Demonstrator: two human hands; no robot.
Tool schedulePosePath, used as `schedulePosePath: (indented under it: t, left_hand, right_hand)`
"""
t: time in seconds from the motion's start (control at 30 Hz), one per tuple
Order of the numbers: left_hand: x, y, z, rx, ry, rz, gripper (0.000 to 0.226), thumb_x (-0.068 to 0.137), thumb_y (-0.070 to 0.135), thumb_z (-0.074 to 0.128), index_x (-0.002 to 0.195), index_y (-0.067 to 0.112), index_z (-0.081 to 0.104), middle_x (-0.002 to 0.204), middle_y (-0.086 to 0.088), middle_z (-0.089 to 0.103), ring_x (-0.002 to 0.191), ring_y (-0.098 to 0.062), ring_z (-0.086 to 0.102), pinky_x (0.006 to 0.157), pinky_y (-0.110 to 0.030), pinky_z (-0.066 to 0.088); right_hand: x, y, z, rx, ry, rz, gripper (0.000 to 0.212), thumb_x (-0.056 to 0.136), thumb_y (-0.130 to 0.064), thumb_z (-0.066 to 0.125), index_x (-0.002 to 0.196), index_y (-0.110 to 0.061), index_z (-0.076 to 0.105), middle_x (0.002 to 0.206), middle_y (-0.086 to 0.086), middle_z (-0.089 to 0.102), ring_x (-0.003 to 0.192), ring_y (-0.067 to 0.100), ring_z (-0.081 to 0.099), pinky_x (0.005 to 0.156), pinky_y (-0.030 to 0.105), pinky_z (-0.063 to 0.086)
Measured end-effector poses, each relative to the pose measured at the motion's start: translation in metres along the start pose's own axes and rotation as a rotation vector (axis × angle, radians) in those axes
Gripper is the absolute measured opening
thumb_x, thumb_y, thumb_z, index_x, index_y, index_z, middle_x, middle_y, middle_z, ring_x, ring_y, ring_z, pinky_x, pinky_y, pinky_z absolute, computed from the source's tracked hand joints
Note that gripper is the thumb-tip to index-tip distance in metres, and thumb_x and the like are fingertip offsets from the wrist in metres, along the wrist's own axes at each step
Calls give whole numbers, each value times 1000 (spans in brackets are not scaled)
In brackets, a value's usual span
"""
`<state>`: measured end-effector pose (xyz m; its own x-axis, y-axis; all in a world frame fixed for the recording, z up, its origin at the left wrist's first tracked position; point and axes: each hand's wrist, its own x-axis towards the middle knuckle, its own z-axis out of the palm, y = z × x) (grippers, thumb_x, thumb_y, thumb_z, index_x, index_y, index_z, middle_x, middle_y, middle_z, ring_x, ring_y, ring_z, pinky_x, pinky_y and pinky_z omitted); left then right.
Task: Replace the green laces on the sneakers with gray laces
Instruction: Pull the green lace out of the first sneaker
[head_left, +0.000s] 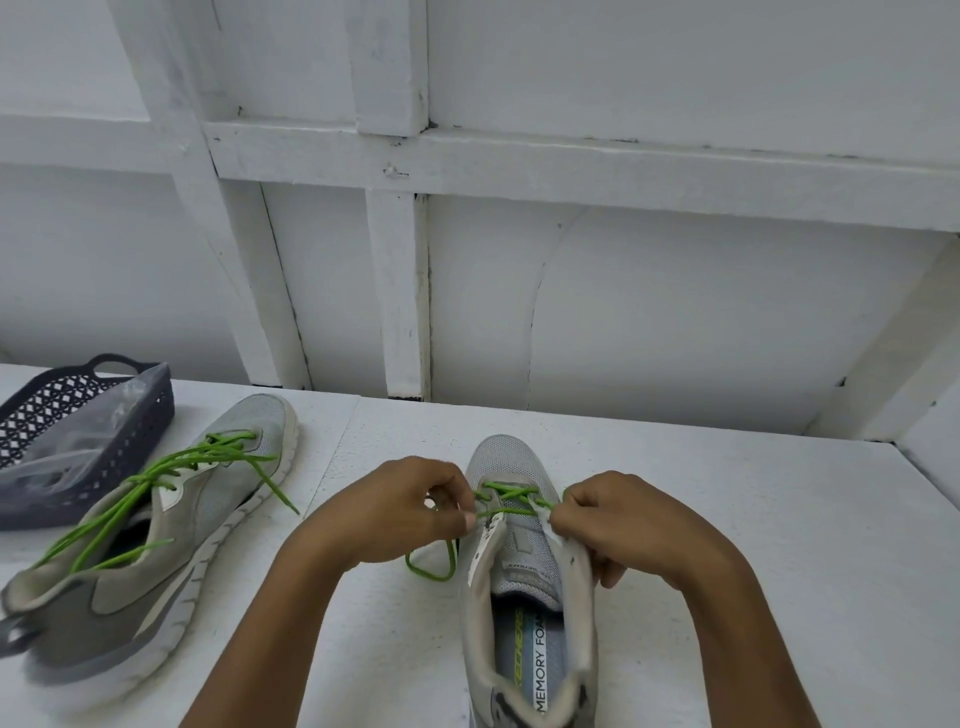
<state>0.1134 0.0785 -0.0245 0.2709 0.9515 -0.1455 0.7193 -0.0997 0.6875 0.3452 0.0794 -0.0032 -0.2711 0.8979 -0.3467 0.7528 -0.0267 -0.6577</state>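
A grey sneaker (524, 613) stands in front of me, toe pointing away, with a green lace (506, 493) still threaded through its lower eyelets. My left hand (400, 514) pinches the lace at the shoe's left eyelet row; a loose loop of lace (431, 564) hangs below it on the table. My right hand (618, 525) pinches the lace at the right eyelet row, its lower fingers on the shoe's collar. A second grey sneaker (156, 561) lies to the left with its green lace (171, 483) loosened and trailing.
A dark perforated basket (135, 431) holding a clear plastic bag (78, 441) stands at the far left of the white table (753, 545). A white panelled wall (519, 260) rises right behind the table.
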Motion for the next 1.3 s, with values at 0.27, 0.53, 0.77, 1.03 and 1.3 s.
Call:
schedulePosePath:
  t: [0.27,0.53,0.77,1.03,1.3]
  left_hand:
    - [-6,12,-9,-544,158,106,9,92,14,66,85,16,71,95,11,74,92,-3,65,84,-22,42]
    - [-12,23,-22,-1288,295,224,8,90,15,52,83,9,52,75,-13,64,62,-25,62,63,-33,55]
    - [-4,2,-19,-487,371,-34,7,94,20,64,91,25,69,73,6,61,47,-9,40,46,-22,32]
    - [-3,3,-4,-97,26,10,12,90,28,71,78,31,73,75,17,67,64,-2,55,65,-21,43]
    - [-6,14,-17,-1204,271,99,10,95,15,50,88,9,53,103,-24,72,106,-41,68,100,-49,48]
  right_hand:
    - [0,1,-1,16,-17,10,22,90,-24,53,73,-10,55,59,-1,63,57,17,69,51,23,47]
    - [-1,2,-3,35,-21,27,25,90,-22,53,67,-11,51,52,-3,61,54,17,68,49,23,47]
    - [-2,3,-4,60,-42,51,26,91,-19,51,66,-10,52,56,3,66,57,23,70,47,22,46]
    - [-3,3,-5,53,-51,56,25,91,-18,51,68,-9,52,58,4,67,56,22,70,46,21,45]
    - [-4,4,-7,68,-51,62,24,90,-18,51,68,-9,54,59,6,67,57,23,70,46,21,45]
